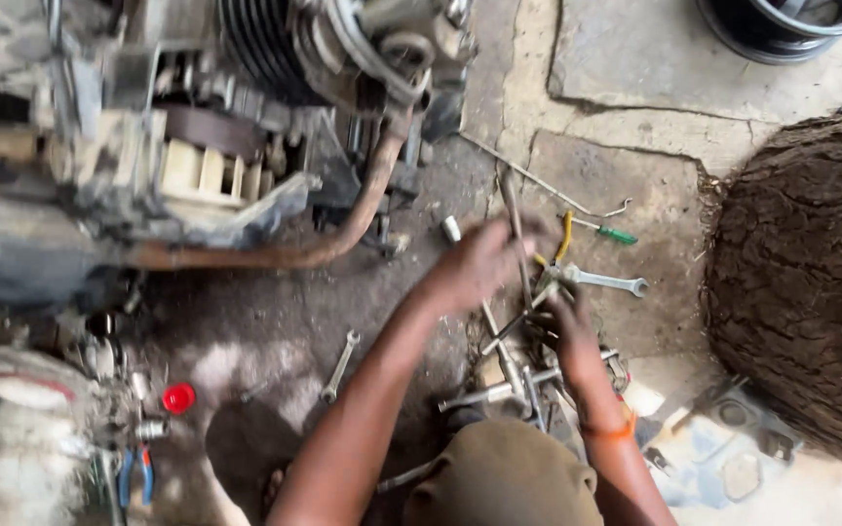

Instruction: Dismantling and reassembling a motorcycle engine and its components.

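Hands [518,292] over tools [509,375], cracked concrete floor [616,166]

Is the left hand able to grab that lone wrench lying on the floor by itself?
Probably yes. The left hand is up over the tool pile, and the lone wrench lies on bare ground just beside the left forearm, with nothing on top of it or between them.

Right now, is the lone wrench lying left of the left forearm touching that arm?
Apart. The head view shows bare ground between the wrench and the left forearm.
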